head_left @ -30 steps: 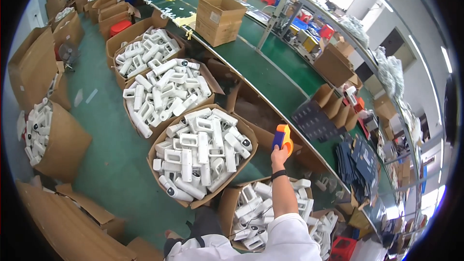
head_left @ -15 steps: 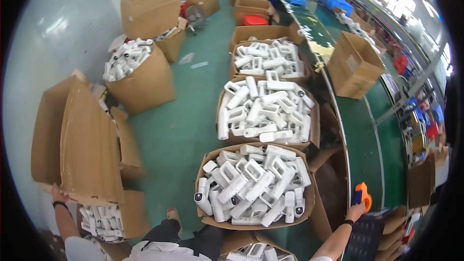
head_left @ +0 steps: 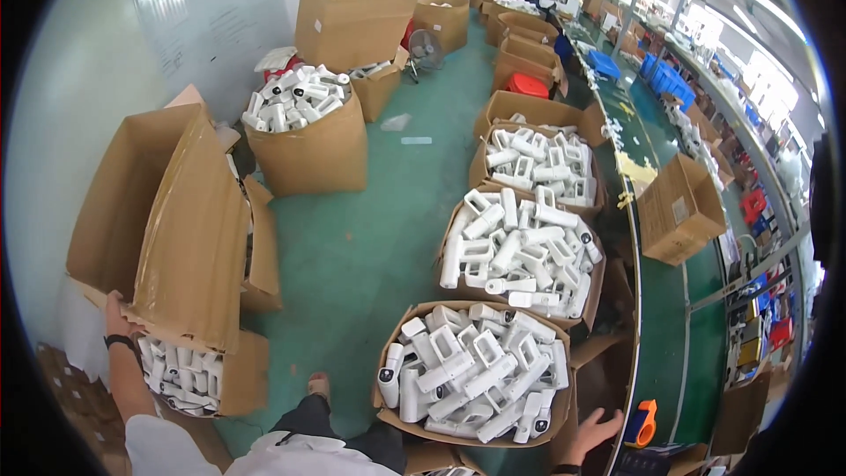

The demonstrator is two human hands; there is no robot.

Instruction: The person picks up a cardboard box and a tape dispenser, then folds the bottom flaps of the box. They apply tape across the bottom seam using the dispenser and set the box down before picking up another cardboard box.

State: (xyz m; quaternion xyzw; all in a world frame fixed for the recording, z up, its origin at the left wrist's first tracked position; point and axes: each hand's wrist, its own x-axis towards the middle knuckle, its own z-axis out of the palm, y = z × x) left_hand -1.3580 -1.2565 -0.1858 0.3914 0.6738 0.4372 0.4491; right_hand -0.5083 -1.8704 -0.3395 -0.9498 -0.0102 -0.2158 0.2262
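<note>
My right hand (head_left: 592, 435) hangs open, fingers spread, holding nothing. The orange tape dispenser (head_left: 643, 423) stands just beside it at three o'clock on the green worktop (head_left: 686, 361), upright. My left hand (head_left: 117, 319), far off at nine o'clock, grips the flap of a tall cardboard box (head_left: 189, 238).
</note>
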